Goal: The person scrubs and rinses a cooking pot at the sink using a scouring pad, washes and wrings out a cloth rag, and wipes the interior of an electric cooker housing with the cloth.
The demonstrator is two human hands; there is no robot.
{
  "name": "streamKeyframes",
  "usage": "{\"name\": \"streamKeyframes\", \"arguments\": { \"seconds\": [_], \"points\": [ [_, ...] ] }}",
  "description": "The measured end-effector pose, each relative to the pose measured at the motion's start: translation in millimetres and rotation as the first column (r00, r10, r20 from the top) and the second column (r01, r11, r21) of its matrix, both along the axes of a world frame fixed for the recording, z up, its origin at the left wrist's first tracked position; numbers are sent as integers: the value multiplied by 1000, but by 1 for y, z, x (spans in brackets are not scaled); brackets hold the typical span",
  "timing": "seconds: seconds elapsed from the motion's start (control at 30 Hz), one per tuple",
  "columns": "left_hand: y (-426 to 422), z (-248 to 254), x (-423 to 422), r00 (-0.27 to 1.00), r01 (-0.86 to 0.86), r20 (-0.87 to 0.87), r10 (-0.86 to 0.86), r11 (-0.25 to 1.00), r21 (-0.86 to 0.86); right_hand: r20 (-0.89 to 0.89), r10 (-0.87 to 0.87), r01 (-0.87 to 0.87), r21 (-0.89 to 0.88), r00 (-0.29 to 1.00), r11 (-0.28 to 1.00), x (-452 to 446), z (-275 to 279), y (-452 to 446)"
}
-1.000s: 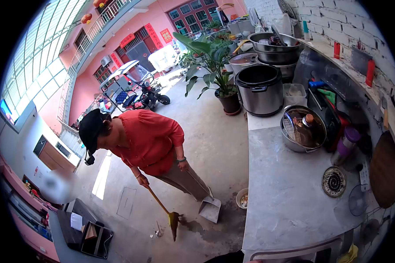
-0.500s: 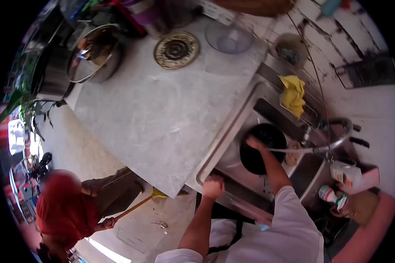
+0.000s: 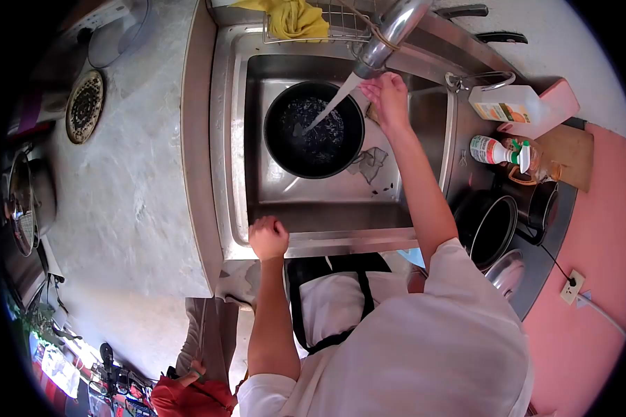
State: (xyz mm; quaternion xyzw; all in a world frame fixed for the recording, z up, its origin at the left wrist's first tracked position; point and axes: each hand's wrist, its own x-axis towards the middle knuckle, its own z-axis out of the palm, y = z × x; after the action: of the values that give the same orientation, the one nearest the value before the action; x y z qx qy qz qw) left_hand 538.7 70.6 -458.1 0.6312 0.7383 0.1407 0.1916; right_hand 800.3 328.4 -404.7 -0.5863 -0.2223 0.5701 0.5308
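Note:
Water streams from the metal faucet [image 3: 391,43] into a black pot [image 3: 314,130] in the steel sink [image 3: 278,191]. My right hand [image 3: 387,99] is raised beside the faucet's mouth, fingers bent together near the stream; whether they touch the spout or hold anything is hard to see. On the sink's front left rim rests my left hand [image 3: 268,238], curled into a loose fist with nothing visible in it. A grey crumpled cloth [image 3: 373,164] lies in the basin, right of the pot.
A yellow cloth [image 3: 295,19] hangs on a wire rack behind the sink. Bottles [image 3: 492,151], a cutting board [image 3: 567,156] and black pans [image 3: 490,224] stand at the right. A grey counter [image 3: 142,181] adjoins the left. A person in red [image 3: 191,397] is at the lower left.
The view has turned from the courtyard to the sink. My right hand has left the black pot's inside and moved up to the faucet; my left hand remains at the sink's front edge.

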Motion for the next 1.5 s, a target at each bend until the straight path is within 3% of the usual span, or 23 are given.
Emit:
{"name": "streamKeyframes", "arguments": {
  "seconds": [0.23,0.3,0.33,0.37,0.4,0.47,0.57,0.63,0.7,0.77,0.8,0.83,0.87,0.97,1.0,1.03,1.1,1.13,1.23,1.27,1.37,1.43,1.5],
  "points": [
    [4,5,5,999,-27,-38,25,999,-46,38,-89,80,203,995,976,-36,20,-10],
    [19,12,9,1000,-10,-20,6,973,-229,373,-68,-65,333,925,941,-42,-19,-38],
    [29,13,18,971,-178,126,205,964,-197,373,78,-142,146,924,979,-50,-31,-56],
    [34,16,24,880,-340,274,388,918,-205,483,291,-342,20,826,939,-52,-55,-72],
    [52,18,29,898,-297,333,287,955,-24,498,599,-565,-239,627,790,-53,-66,-84],
    [104,30,47,922,-250,353,156,939,237,465,885,-633,-683,9,365,-52,-78,-101],
    [161,23,63,956,10,285,-75,975,223,373,879,-606,-785,-296,129,-63,-95,-94],
    [188,-1,81,897,226,390,-208,974,0,273,911,-545,-836,-308,66,-63,-100,-71],
    [209,-44,91,953,258,226,-202,932,-256,474,837,-444,-834,-272,328,-47,-140,-55],
    [218,-90,86,969,248,51,-243,961,-123,551,814,-413,-795,-184,445,-48,-149,-40],
    [218,-109,86,953,278,-124,-277,961,-12,490,728,-320,-675,479,665,-48,-160,-38],
    [228,-121,86,895,402,-181,-407,913,-66,251,298,-81,-626,921,776,-44,-167,-42],
    [233,-131,90,860,477,-212,-464,879,13,270,343,-98,-640,900,762,-37,-172,-42],
    [231,-163,105,709,676,-313,-631,735,50,609,727,-299,-663,318,686,-40,-176,-49],
    [220,-178,111,676,717,-167,-718,693,-78,593,788,-436,-672,165,598,-44,-165,-49],
    [216,-177,111,678,715,-158,-718,694,-86,583,796,-438,-680,163,588,-45,-155,-43],
    [204,-165,117,796,544,-84,-599,769,-336,598,529,-533,-794,-602,291,-40,-131,-43],
    [204,-124,113,766,399,-228,-601,722,-565,595,534,-534,-796,-601,286,-37,-128,-47],
    [201,-91,87,567,172,-322,-758,491,-854,17,309,-31,-999,-951,-41,-44,-104,-68],
    [198,-90,78,562,160,-334,-757,495,-854,2,580,-228,-921,-815,-316,-45,-95,-69],
    [159,-94,65,551,353,-184,-814,427,-832,-85,721,-472,-702,-688,-534,-44,-69,-62],
    [158,-41,58,618,425,-8,-786,343,-837,-116,509,-213,-813,-853,-542,-43,-51,-52],
    [138,-5,63,692,549,213,-689,312,-775,31,-231,-34,-999,-972,11,-18,-64,-55]
  ]
}}
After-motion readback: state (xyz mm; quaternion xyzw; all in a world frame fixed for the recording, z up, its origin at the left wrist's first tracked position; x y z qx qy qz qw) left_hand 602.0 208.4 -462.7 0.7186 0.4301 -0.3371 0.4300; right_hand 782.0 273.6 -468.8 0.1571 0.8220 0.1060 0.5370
